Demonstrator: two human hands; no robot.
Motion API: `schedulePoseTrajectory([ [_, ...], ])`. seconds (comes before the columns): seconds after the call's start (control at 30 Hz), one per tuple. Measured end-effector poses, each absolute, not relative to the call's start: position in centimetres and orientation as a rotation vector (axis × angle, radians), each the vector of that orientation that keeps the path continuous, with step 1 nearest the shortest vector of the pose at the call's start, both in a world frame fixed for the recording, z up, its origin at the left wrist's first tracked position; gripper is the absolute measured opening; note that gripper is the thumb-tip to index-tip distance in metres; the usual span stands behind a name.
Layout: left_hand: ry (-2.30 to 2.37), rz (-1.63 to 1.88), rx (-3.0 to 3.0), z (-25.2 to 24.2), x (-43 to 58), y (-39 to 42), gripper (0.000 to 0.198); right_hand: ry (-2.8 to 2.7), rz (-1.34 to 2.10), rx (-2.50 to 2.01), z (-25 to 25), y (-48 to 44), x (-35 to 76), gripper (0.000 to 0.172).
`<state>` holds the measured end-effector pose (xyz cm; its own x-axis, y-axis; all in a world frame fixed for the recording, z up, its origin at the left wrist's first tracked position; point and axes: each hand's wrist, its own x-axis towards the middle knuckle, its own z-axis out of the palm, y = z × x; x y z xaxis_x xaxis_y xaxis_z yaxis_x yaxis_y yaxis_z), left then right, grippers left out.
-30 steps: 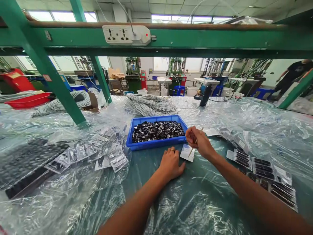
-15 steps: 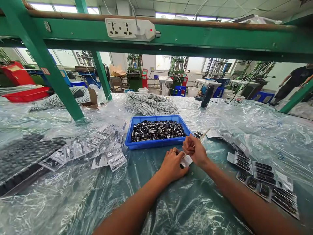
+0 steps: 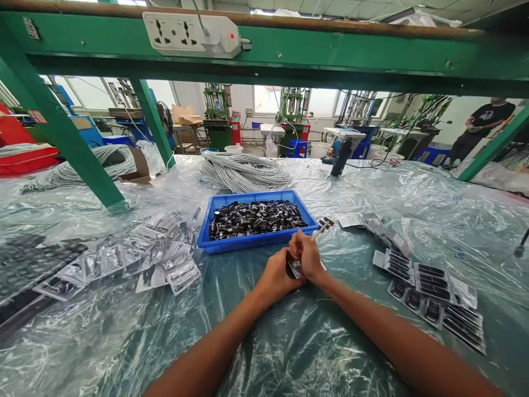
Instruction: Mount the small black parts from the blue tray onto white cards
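The left hand (image 3: 273, 278) is curled around the edge of a small pale card (image 3: 296, 269), just in front of the blue tray (image 3: 252, 243) on the desk (image 3: 351, 253). The right hand (image 3: 306, 256), fingers folded in, grips a thin stick (image 3: 321, 230)

We see a bright blue tray (image 3: 256, 242) mid-frame, its black pieces (image 3: 256, 218) flecked with silvery white. Right of centre, we note a pale tan stick (image 3: 321, 230) and a whitish packet (image 3: 296, 269). Lower down, our plastic-covered tabletop (image 3: 239, 281) shows dark green. Up top, we have a green beam (image 3: 330, 47), a white power strip (image 3: 192, 36) and its red light (image 3: 232, 36).
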<state>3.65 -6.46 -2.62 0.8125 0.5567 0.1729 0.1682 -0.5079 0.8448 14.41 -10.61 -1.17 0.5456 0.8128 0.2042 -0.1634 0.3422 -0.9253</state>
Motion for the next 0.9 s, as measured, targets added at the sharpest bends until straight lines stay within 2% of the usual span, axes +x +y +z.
schedulePoseTrajectory([
  [0.1,0.555,0.552,2.11,-2.7,3.6,-6.4,0.04,-0.734,0.772,-1.037,-1.4,-11.1,13.9,0.051],
  [0.3,0.55,0.488,2.279,-2.6,3.2,-6.1,0.036,-0.771,1.236,-0.985,-0.5,-13.0,14.9,0.045],
  [0.43,0.515,0.372,2.405,-2.2,3.0,-6.6,0.049,-0.618,1.06,-0.866,-0.1,-12.4,16.3,0.045],
  [0.67,0.63,0.392,2.459,-2.3,3.4,-7.6,0.038,-0.59,0.842,-0.892,-0.5,-11.3,16.2,0.045],
  [0.9,0.603,0.419,2.43,-2.5,3.5,-7.2,0.038,-0.646,0.78,-0.966,-1.1,-10.4,15.6,0.046],
])
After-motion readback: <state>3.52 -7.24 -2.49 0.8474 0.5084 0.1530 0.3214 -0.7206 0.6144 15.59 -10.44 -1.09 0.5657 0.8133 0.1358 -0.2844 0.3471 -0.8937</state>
